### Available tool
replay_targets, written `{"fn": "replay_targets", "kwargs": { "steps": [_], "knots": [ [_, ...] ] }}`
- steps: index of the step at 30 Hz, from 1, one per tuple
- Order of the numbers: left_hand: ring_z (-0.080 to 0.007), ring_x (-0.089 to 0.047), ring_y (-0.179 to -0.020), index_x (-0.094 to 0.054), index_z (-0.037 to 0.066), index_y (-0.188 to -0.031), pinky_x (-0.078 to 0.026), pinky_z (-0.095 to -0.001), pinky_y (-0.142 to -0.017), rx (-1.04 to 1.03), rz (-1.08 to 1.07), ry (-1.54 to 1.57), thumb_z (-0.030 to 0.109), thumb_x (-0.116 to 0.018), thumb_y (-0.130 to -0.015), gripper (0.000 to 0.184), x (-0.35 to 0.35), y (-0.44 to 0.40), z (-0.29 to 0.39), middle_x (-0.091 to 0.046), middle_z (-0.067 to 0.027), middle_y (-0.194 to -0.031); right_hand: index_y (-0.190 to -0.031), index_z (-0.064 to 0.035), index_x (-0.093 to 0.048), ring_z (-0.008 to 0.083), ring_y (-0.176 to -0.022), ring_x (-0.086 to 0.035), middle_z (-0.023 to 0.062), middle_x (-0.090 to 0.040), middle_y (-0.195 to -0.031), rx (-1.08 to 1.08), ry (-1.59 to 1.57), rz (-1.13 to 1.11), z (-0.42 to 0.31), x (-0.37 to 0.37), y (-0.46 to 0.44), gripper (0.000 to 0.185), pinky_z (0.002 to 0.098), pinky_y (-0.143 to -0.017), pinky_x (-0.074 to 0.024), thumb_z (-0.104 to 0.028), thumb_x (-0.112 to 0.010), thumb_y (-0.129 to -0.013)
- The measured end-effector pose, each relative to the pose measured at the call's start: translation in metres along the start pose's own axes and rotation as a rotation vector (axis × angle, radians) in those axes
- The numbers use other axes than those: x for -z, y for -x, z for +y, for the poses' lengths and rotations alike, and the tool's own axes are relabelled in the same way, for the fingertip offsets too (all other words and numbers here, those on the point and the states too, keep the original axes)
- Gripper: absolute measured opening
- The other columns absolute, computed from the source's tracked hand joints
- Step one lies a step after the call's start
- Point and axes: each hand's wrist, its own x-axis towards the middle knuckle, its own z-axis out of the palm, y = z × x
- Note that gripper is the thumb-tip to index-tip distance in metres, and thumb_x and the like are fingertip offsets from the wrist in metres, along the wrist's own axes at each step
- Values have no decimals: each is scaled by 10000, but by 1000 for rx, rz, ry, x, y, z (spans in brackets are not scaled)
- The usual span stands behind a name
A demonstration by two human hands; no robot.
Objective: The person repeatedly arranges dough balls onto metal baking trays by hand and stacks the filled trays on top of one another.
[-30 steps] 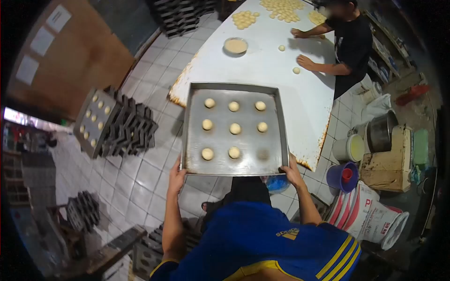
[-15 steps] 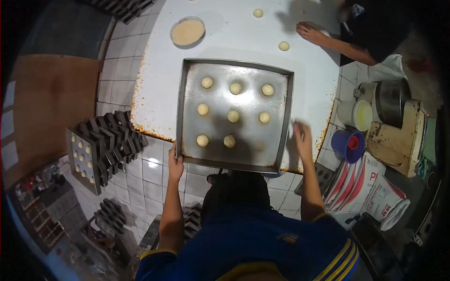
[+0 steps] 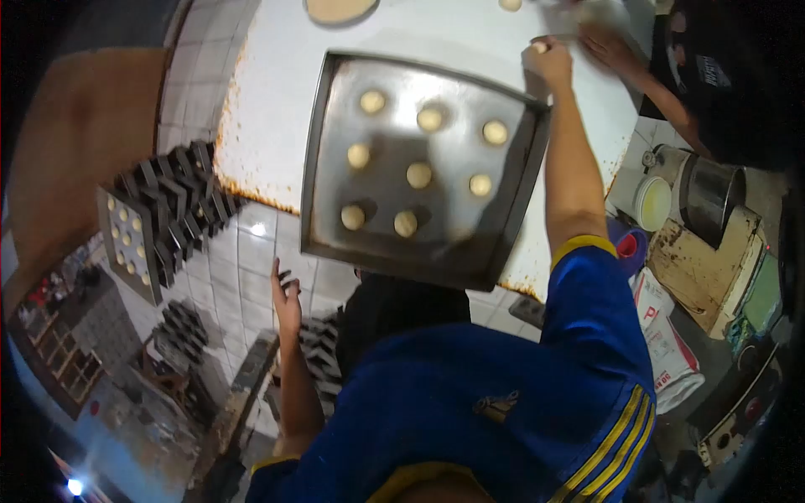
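A square metal baking tray [image 3: 457, 239] rests on the white table, its near edge sticking out past the table's front. Several pale dough balls [image 3: 418, 175] sit spaced in rows on it, and the near right corner is bare metal. Beyond the tray's far right corner, my right hand [image 3: 553, 67] is closed on a small dough ball [image 3: 540, 48]. My left hand [image 3: 287, 300] hangs in the air below the tray's near left corner, touching nothing, with its fingers apart.
A bowl [image 3: 340, 8] with pale contents is partly cut off at the top. Another dough ball [image 3: 510, 4] lies near a co-worker's hand [image 3: 612, 50]. Stacked trays [image 3: 172, 210] stand on the left; buckets [image 3: 651, 204] and sacks [image 3: 667, 344] are at right.
My right hand has gone from beside the tray to the far right and taken hold of a dough ball. My left hand has let go of the tray's near left corner.
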Motion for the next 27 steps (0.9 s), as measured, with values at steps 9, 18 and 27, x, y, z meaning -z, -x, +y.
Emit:
{"fn": "replay_targets", "kwargs": {
  "steps": [9, 18, 27],
  "knots": [
    [-216, -605, -1117, -386, 207, -1658, -535, -384, -944, 200, -107, -21, 167, -537, -1051, 626, 0, 38, -72, -556, -137, -1369, -1226, -98, -757, 367, -1149, -680, 153, -700, -1190, 312, -238, -579, -65, 46, 378, 399, 440, -1020, -548, -115, -844, -837],
    [-245, -626, -1251, -483, 116, -1561, -539, -411, -1000, 432, -389, 619, 255, -626, -1042, 556, -96, 42, -16, -636, -135, -1352, -1576, -46, -462, 386, -1473, -445, 183, -437, -1626, 596, 218, -438, -46, -19, 464, 731, 521, -1205, -391, -332, -740, -964],
    [-263, -665, -1233, -562, 35, -1349, -536, -471, -1097, 492, -417, 833, 158, -641, -995, 382, -237, 42, -47, -654, -134, -1316, -1667, 34, -255, 413, -1628, -197, 247, -206, -1755, 604, 202, -571, -37, -8, 469, 793, 541, -1326, -181, -455, -511, -1099]
  ]
}}
